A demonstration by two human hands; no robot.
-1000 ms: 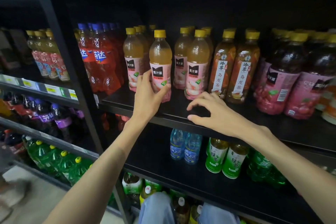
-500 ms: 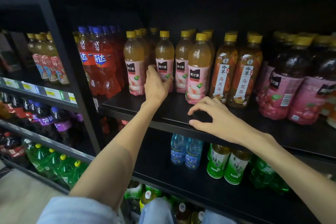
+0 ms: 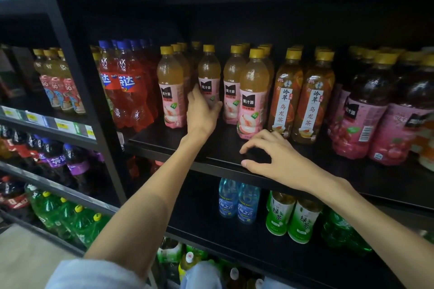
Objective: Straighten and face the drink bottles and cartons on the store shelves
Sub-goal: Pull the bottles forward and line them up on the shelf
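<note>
1. We take the peach bottle (image 3: 209, 84) as our landmark: it stands upright on the black shelf (image 3: 225, 148), second in the front row of yellow-capped, pink-labelled bottles, set back from its neighbours.

2. Our left hand (image 3: 202, 112) wraps the lower half of it, thumb on its right side and fingers round its left. We hold it low, we judge, so we can slide and twist it on its base without tipping it.

3. Its label faces us, so the facing looks done. What remains, in our judgement, is its depth in the row.

4. Just left of it, bottle one (image 3: 170, 91) stands further forward. To its right, bottle three (image 3: 232, 91) is about level with it, and bottle four (image 3: 252, 101) beyond that sits nearest the shelf edge. The row is uneven; it probably needs lining up.

5. Our right hand (image 3: 279, 162) rests on the shelf edge, below and right of the landmark, in front of bottle four. Its fingers are loosely curved, tips on the shelf, holding nothing. We read it as a brace for the reach.

6. Further right stand two oolong tea bottles (image 3: 303, 101), labels out; further left, the red soda bottles (image 3: 126, 87).
</note>
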